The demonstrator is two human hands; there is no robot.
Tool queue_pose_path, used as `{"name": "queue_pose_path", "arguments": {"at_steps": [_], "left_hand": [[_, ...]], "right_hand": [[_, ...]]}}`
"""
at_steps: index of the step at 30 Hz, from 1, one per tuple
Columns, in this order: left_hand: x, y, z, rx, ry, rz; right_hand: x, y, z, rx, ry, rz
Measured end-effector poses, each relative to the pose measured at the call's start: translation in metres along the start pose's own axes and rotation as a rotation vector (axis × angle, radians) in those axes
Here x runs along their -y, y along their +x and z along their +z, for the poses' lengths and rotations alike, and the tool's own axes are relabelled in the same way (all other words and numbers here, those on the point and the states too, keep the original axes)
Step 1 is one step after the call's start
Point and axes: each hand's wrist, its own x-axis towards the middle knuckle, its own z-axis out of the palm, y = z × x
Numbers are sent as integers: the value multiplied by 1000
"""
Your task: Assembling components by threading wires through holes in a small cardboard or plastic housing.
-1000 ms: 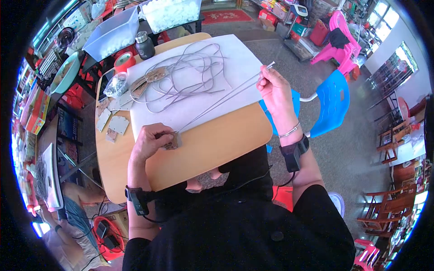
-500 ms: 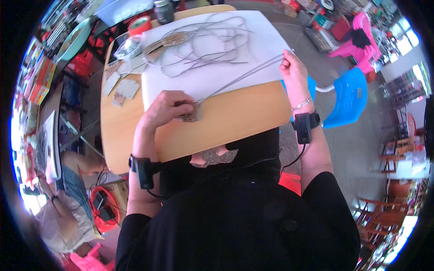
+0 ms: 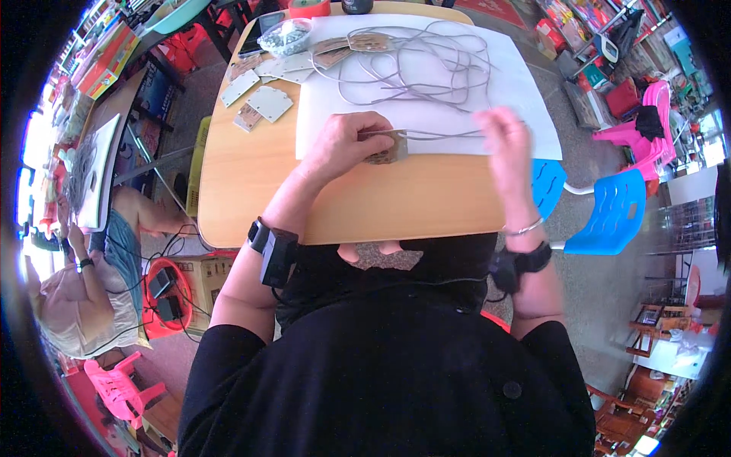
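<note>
My left hand (image 3: 346, 142) is closed at the near edge of the white sheet (image 3: 525, 141), pinching a small brown-and-grey flat piece (image 3: 390, 152) between thumb and fingers. From that piece a doubled grey cord (image 3: 445, 136) runs almost level to the right. It reaches my right hand (image 3: 506, 141), which is raised over the sheet's right part. Motion smears the right fingers, so their grip on the cord does not show clearly. Beyond both hands, a loose tangle of grey cord (image 3: 434, 68) lies on the sheet, with brown flat pieces (image 3: 371, 43) at its left end.
Pale flat pieces (image 3: 268, 103) lie on the wooden table (image 3: 251, 179) at left, by a clear container of small grey items (image 3: 285, 38). A red tape roll (image 3: 308, 7) and a dark jar (image 3: 356, 6) stand behind. Blue chairs (image 3: 605, 213) are at right; another person (image 3: 76, 305) sits left.
My right hand has come down and nearer, and the cord has swung from slanting to nearly level. My left hand keeps the flat piece. The whole view has shifted.
</note>
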Motion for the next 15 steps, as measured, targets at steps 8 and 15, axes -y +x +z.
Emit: {"name": "queue_pose_path", "arguments": {"at_steps": [8, 15], "left_hand": [[-3, -5, 9, -32, 14, 27], [-6, -5, 7, 89, -448, -154]], "right_hand": [[15, -34, 66, 216, 509, 528], [-8, -37, 64, 103, 715, 494]]}}
